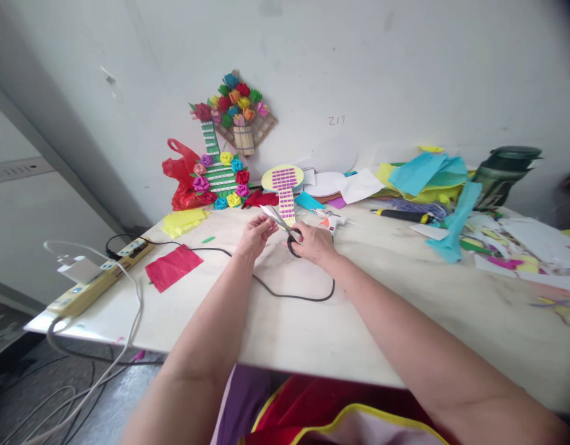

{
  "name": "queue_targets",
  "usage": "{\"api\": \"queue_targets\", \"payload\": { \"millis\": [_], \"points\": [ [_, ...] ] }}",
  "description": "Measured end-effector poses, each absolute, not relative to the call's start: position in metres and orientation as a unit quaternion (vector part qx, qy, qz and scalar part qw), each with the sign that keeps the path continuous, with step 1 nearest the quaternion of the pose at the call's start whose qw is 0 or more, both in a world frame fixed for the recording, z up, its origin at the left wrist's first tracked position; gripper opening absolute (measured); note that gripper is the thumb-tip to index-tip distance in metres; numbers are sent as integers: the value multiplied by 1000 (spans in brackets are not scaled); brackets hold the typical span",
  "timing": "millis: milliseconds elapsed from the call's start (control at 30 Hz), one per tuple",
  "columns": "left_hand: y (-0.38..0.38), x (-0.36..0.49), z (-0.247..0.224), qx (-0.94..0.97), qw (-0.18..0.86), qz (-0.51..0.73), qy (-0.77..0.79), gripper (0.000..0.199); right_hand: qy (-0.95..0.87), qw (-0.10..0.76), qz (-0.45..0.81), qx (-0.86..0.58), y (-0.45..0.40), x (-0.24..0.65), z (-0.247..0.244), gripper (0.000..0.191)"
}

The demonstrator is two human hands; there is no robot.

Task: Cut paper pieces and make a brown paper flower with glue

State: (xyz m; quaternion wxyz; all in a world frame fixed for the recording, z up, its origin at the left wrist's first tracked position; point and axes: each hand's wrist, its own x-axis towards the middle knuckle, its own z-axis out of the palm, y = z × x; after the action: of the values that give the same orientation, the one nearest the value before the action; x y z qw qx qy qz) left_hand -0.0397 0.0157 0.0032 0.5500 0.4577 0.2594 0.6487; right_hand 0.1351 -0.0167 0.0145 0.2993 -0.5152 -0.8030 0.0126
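Note:
My right hand (pixel 315 243) is closed round the black handles of a pair of scissors (pixel 293 240), whose blades point up and to the left. My left hand (pixel 257 235) is at the blades' tips, its fingers pinched together; what they hold is too small to name. Just behind the hands stands a yellow oval piece with a strip below it and rows of purple bars (pixel 285 179). A white hot glue gun (pixel 333 224) lies beyond my right hand, partly hidden by it. A black cable (pixel 294 296) loops over the table in front of my hands.
Paper flowers on a green striped piece (pixel 222 179) stand at the back left. Red paper (pixel 174 268) and a power strip (pixel 99 281) lie left. Coloured paper (pixel 423 176), a yellow-black tool (pixel 400 215), scraps (pixel 511 250) and a dark bottle (pixel 507 176) are right.

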Motion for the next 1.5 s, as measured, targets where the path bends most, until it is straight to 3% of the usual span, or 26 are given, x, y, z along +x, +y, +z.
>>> {"api": "queue_targets", "payload": {
  "millis": [267, 867, 1500],
  "points": [
    [16, -40, 3, 451, 560, 652, 241, 19, -820, 234, -34, -521, -20, 138, 20, 48],
    [17, -42, 2, 428, 570, 657, 247, 17, -821, 254, -70, -507, -19, 139, 15, 46],
    [18, -47, -1, 478, 557, 617, 283, 29, -836, 240, -43, -492, -14, 147, 18, 48]
  ]
}}
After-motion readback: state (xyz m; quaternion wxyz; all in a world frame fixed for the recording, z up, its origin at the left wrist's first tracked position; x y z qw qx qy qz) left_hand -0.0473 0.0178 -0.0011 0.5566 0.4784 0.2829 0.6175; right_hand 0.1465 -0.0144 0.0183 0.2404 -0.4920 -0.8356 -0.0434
